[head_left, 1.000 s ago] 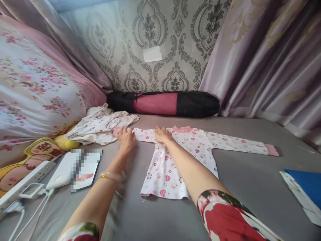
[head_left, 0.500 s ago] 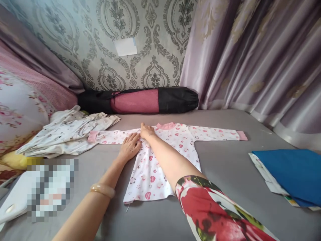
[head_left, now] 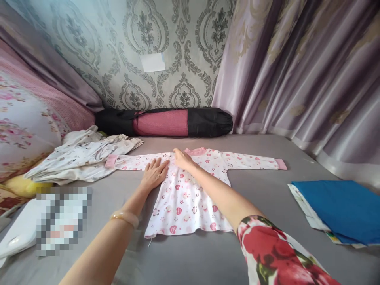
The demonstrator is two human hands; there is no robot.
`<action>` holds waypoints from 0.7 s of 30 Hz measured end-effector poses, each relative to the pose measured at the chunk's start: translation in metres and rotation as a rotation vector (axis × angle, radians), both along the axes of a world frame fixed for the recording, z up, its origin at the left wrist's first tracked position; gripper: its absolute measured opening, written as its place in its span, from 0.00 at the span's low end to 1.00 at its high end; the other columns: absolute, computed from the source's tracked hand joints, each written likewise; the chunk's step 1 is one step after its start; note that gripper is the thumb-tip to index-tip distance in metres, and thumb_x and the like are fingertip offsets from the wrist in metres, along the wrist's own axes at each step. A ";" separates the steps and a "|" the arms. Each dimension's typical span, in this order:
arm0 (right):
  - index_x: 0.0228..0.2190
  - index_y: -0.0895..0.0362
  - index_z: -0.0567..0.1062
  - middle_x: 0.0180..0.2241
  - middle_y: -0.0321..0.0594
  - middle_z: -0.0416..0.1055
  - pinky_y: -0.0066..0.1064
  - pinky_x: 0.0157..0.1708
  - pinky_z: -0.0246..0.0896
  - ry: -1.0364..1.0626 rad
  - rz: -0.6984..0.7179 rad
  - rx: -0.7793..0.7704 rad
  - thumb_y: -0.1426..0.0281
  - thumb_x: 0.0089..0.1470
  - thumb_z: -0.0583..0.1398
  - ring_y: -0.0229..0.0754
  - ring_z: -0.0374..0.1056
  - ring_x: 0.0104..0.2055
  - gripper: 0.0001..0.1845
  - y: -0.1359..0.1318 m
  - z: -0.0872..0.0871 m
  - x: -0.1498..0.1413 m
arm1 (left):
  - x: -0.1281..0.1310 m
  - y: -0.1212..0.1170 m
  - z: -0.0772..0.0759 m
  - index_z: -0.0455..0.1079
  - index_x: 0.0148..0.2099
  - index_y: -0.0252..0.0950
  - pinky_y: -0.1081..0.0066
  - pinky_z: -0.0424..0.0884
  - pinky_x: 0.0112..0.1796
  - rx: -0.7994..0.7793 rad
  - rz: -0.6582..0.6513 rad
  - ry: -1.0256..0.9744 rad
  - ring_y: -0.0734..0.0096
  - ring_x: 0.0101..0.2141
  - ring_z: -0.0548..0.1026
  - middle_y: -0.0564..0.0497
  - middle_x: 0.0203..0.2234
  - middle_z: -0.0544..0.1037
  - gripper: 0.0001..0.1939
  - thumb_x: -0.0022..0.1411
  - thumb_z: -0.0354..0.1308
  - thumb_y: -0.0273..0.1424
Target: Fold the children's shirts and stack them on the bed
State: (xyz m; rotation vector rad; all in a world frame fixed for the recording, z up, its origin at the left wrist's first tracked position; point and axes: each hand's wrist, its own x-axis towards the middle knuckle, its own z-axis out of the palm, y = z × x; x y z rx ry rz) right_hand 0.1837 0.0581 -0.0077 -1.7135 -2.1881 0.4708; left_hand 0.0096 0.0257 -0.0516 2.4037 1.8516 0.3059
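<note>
A small white long-sleeved shirt with pink hearts and flowers lies flat, its pink collar at the far end and both sleeves stretched out sideways. My left hand rests flat with fingers spread at the base of the left sleeve, by the armpit. Beside it my right hand is closed at the shoulder just left of the collar, fingers pinched on the cloth. My right forearm crosses over the shirt's body and hides part of it.
A grey sheet lies underneath. At left are a crumpled spotted cloth, a floral pillow and a white object, partly blurred out. A black and pink rolled bag lies along the wall; folded blue cloth is at right.
My right hand has moved slightly right along the shoulder toward the collar, and my right forearm has swung to the right. My left hand stays flat in about the same place.
</note>
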 end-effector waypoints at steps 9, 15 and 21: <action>0.66 0.65 0.52 0.69 0.50 0.44 0.46 0.67 0.26 -0.169 -0.052 0.038 0.56 0.66 0.42 0.50 0.36 0.71 0.35 -0.002 -0.037 0.023 | 0.001 0.001 0.001 0.60 0.66 0.49 0.49 0.51 0.61 0.010 0.015 0.019 0.49 0.65 0.54 0.48 0.66 0.59 0.26 0.69 0.41 0.39; 0.67 0.63 0.49 0.70 0.47 0.41 0.45 0.67 0.25 -0.069 -0.012 -0.039 0.55 0.66 0.41 0.47 0.34 0.71 0.36 0.007 -0.029 0.029 | -0.001 0.000 0.003 0.58 0.67 0.49 0.49 0.49 0.62 -0.032 0.024 0.003 0.49 0.66 0.52 0.48 0.67 0.57 0.26 0.70 0.39 0.41; 0.67 0.64 0.49 0.70 0.48 0.39 0.42 0.67 0.27 -0.021 -0.124 0.007 0.55 0.66 0.35 0.46 0.33 0.71 0.36 -0.021 -0.008 0.084 | 0.000 0.000 0.002 0.60 0.67 0.48 0.47 0.49 0.62 -0.003 0.001 -0.008 0.48 0.66 0.53 0.47 0.66 0.58 0.27 0.70 0.39 0.43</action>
